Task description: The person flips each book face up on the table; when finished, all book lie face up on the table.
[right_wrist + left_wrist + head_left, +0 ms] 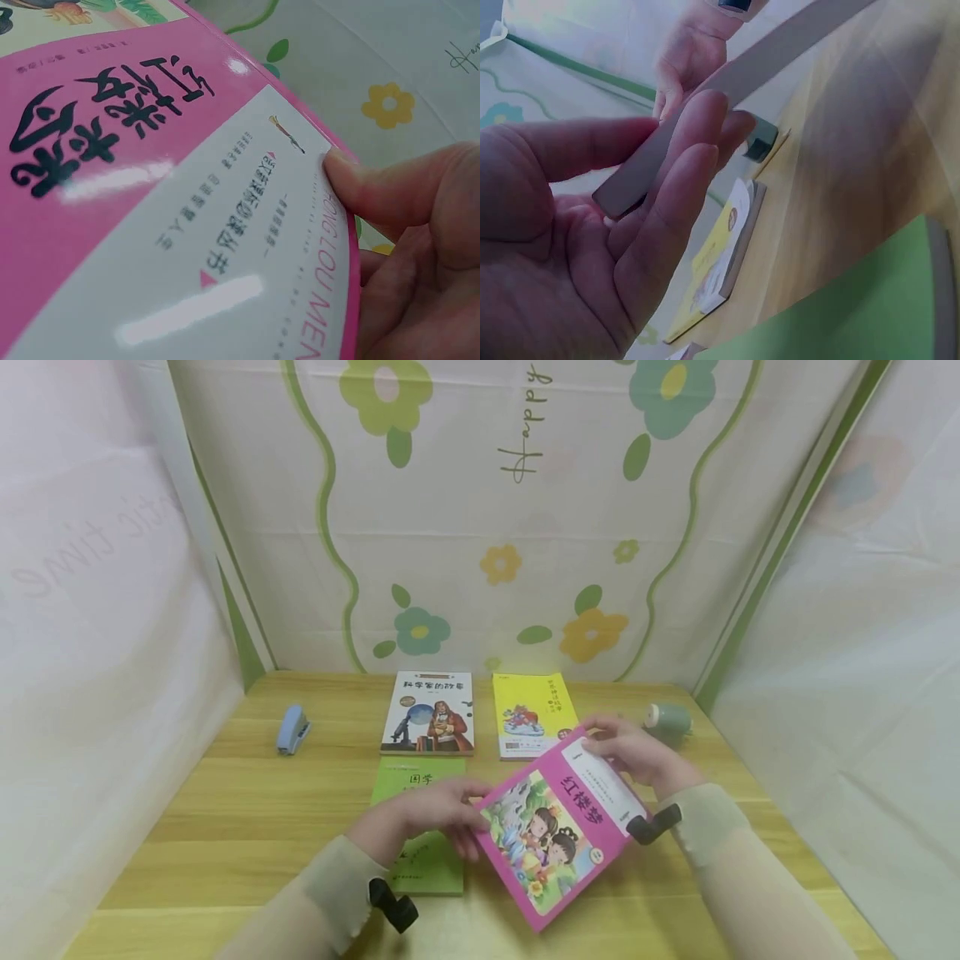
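A pink book [558,831] with two cartoon figures on its cover is held tilted above the table by both hands. My left hand [438,814] pinches its left edge; in the left wrist view the thumb lies on one side and the fingers [667,217] on the other. At the upper right corner my right hand [626,750] grips it, the thumb [382,187] on the white cover band. Beneath my left hand lies a green book [431,864], partly hidden. Behind the pink book is a yellow book [536,710], its lower right corner covered.
A white book [427,718] lies beside the yellow one, toward the back of the wooden table [225,827]. A blue stapler [292,729] rests at the left. On the right stands a green cylindrical object [670,720], with a pencil [772,154] near it. Patterned cloth walls surround the table.
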The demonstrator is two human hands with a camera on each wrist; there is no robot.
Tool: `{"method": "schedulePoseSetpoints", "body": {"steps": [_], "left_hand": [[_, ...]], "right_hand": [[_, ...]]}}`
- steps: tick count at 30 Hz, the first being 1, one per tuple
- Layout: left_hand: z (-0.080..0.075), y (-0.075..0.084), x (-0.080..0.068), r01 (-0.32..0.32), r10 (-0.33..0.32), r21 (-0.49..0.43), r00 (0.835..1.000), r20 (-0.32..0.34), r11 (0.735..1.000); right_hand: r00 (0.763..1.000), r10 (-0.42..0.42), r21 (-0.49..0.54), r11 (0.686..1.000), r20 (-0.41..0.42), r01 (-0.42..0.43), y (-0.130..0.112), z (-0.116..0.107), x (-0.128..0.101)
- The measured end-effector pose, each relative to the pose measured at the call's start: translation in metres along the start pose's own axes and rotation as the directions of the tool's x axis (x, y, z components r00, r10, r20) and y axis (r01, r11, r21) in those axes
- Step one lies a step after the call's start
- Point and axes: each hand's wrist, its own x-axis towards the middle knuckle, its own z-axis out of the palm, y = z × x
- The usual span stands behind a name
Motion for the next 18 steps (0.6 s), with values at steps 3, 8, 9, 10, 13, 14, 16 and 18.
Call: {"method": "schedulePoseSetpoints", "body": {"steps": [3,8,9,10,13,14,16,18], "left_hand": [[0.001,-0.003,0.000,-0.004,0.004,-0.017,1.000,-0.018,1.000],[0.003,-0.008,-0.001,-0.010,0.005,-0.063,0.997,-0.082,0.998],[0.003,-0.008,-0.001,-0.012,0.006,-0.070,0.996,-0.090,0.997],[0.003,-0.009,0.000,-0.016,0.009,-0.075,0.995,-0.097,0.997],[0.003,-0.010,0.000,-0.025,0.015,-0.091,0.994,-0.107,0.996],[0.002,-0.011,0.000,-0.029,0.018,-0.097,0.994,-0.109,0.995],[0.000,-0.012,0.000,-0.033,0.020,-0.112,0.993,-0.117,0.993],[-0.001,-0.012,0.000,-0.039,0.022,-0.135,0.991,-0.130,0.990]], "right_hand": [[1.000,0.010,-0.010,1.000,-0.015,-0.010,0.000,0.000,0.000],[1.000,0.017,-0.004,1.000,-0.021,-0.018,-0.001,0.001,0.000],[1.000,0.017,-0.005,1.000,-0.021,-0.017,-0.002,0.001,0.000],[1.000,0.018,-0.004,1.000,-0.021,-0.018,-0.002,0.001,0.000],[0.999,0.021,-0.002,1.000,-0.024,-0.021,-0.001,-0.001,-0.001],[1.000,0.023,0.000,1.000,-0.021,-0.023,0.000,-0.002,-0.001],[1.000,0.024,0.002,1.000,-0.009,-0.024,0.001,-0.004,-0.002],[1.000,0.028,0.007,1.000,-0.005,-0.028,0.004,-0.008,-0.004]]}}
